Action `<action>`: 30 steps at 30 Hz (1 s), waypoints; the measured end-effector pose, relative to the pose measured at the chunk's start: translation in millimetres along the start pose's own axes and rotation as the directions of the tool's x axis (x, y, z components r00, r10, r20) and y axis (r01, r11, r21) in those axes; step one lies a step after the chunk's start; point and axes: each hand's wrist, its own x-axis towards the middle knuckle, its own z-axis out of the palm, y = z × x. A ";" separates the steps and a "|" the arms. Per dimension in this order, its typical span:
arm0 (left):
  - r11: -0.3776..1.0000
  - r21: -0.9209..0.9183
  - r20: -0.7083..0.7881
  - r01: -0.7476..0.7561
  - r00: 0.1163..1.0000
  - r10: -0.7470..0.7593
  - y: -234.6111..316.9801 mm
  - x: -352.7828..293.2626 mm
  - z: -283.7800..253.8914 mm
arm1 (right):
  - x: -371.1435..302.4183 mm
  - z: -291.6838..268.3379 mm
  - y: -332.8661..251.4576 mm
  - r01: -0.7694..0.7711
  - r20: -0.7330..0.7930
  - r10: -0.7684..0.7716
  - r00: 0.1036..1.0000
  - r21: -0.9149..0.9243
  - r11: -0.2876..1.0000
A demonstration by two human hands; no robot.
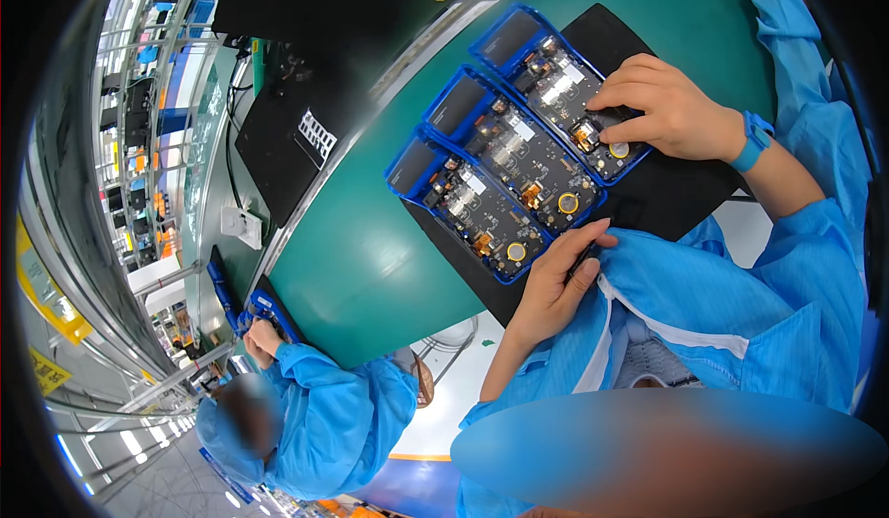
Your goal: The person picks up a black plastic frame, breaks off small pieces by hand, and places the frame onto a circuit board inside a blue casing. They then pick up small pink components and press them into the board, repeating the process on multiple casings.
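Three blue device housings lie side by side on a black mat (482,282), each holding a dark circuit board. My right hand (671,111) is over the right-hand board (563,87). Its thumb and fingertips close around a small dark spot near a silvery part (585,136); what they grip is hidden. My left hand (556,287) rests by the near edge of the middle housing (463,101), fingers curled toward the thumb. A dark bit shows between them, too unclear to name. The left housing (414,168) is untouched; its board carries a round gold-rimmed part (516,252).
The green table (343,249) runs along a metal rail. Beyond stand a black panel (287,162) and a white socket box (243,226). A co-worker in blue (324,416) handles a blue housing at the lower left. Another blue sleeve (787,46) is at the upper right.
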 end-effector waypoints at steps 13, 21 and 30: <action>0.999 -0.040 -0.033 0.007 0.999 -0.008 -1.9 0.9 0.3 | 3.0 -1.1 -0.4 0.044 0.059 -0.041 0.997 -0.061 0.997; 0.950 -0.294 -0.096 -0.106 0.992 0.081 -10.0 0.2 3.6 | 0.2 -2.3 -25.4 0.023 0.191 0.023 0.981 -0.235 0.972; 0.537 -0.807 -0.367 -0.244 0.921 -0.133 11.1 -5.8 0.7 | 2.9 8.0 -41.7 -0.035 0.142 0.092 0.986 -0.363 0.931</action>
